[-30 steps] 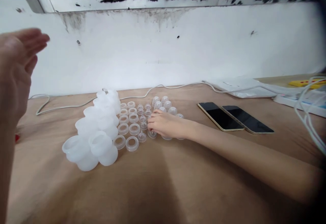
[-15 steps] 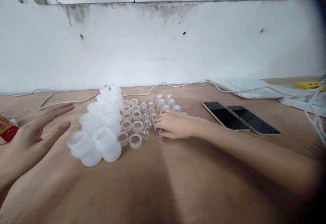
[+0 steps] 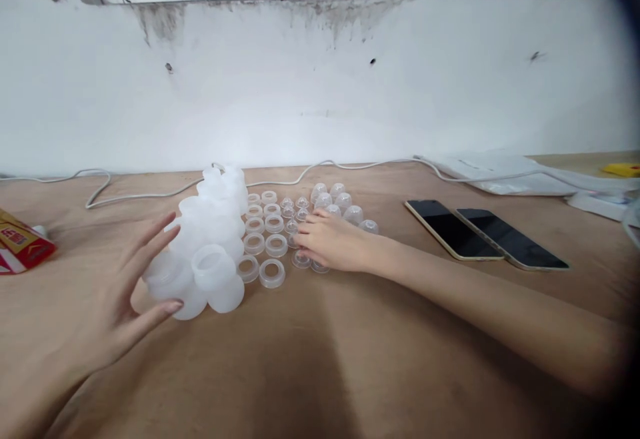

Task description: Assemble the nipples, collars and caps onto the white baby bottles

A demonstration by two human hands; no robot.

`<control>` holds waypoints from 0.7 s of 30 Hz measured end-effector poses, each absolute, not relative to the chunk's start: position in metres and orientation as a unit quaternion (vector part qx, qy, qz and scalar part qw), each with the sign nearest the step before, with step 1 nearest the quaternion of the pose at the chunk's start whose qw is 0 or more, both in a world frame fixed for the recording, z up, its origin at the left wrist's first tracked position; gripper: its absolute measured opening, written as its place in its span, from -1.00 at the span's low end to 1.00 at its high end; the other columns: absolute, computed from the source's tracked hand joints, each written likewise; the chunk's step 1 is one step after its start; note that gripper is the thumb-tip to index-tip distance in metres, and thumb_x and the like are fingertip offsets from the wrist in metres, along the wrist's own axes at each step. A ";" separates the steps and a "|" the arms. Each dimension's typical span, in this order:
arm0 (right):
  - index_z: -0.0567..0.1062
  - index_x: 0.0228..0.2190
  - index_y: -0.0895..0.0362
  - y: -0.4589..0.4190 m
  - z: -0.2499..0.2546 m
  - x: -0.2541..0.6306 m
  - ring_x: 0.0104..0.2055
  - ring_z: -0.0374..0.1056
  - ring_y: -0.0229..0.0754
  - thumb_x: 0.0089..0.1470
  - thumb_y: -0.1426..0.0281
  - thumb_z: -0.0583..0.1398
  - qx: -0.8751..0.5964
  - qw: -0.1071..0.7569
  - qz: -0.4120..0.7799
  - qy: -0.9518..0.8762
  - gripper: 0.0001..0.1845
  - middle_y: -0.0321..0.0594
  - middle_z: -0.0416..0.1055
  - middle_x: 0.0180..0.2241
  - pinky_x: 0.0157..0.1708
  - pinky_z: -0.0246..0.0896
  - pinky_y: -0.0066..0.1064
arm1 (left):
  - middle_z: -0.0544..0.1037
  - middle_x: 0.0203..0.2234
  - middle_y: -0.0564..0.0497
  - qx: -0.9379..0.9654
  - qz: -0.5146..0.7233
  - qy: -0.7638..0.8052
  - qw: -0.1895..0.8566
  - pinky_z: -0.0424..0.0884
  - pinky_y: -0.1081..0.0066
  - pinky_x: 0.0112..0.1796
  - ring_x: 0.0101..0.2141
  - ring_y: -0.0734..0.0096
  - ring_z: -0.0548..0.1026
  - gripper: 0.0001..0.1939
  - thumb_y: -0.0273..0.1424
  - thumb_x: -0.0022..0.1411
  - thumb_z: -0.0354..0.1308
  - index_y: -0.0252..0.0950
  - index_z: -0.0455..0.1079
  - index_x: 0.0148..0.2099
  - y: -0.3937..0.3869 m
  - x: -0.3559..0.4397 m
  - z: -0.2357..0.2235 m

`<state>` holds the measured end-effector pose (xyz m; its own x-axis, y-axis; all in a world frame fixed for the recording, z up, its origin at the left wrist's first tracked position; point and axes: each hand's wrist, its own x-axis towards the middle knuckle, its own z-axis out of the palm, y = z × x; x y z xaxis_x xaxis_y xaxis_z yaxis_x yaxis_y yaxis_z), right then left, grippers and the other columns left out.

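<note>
Squat, frosted white bottles (image 3: 220, 286) with open necks stand crowded in rows. My left hand (image 3: 125, 299) is open beside the front-left bottle (image 3: 167, 276), its fingers and thumb spread around that side; whether it touches is unclear. Right of the bottles lie two columns of clear screw rings (image 3: 272, 273), then clear bottle teats (image 3: 301, 260). Over the teats is my right hand (image 3: 330, 239), palm down with fingers curled; its fingertips hide whatever they pinch. Behind and right of it sit clear domed caps (image 3: 353, 215).
Two dark-screened phones (image 3: 453, 229) lie side by side on the wooden table (image 3: 280, 366), right of the caps. A white cable (image 3: 330, 163) runs along the wall. At far left is a red box (image 3: 23, 246); at back right, a white plastic bag (image 3: 510, 176).
My left hand has moved right, from beside the red box to the front-left bottle. My right hand has shifted slightly left over the teats. The view has turned a little.
</note>
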<state>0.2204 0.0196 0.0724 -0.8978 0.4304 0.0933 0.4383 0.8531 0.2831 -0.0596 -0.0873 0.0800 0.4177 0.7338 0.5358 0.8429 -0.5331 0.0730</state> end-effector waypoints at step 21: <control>0.38 -0.32 0.20 -0.034 0.072 0.203 -0.21 0.14 -0.13 0.08 0.32 -0.05 -0.128 0.146 -0.156 -0.968 -0.72 -0.11 0.31 -0.29 -0.13 -0.06 -0.24 | 0.19 0.03 -0.06 -0.847 -0.341 -0.370 0.171 0.21 0.10 -0.01 0.01 0.19 0.21 -0.28 -0.38 -0.04 0.19 -0.16 -0.07 0.13 -0.055 -0.060 0.058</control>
<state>0.2027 -0.0335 0.0716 -0.9245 0.2016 0.3235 0.2931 0.9186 0.2650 -0.0602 -0.0551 0.0576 0.4937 0.5109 0.7037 0.7434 -0.6678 -0.0367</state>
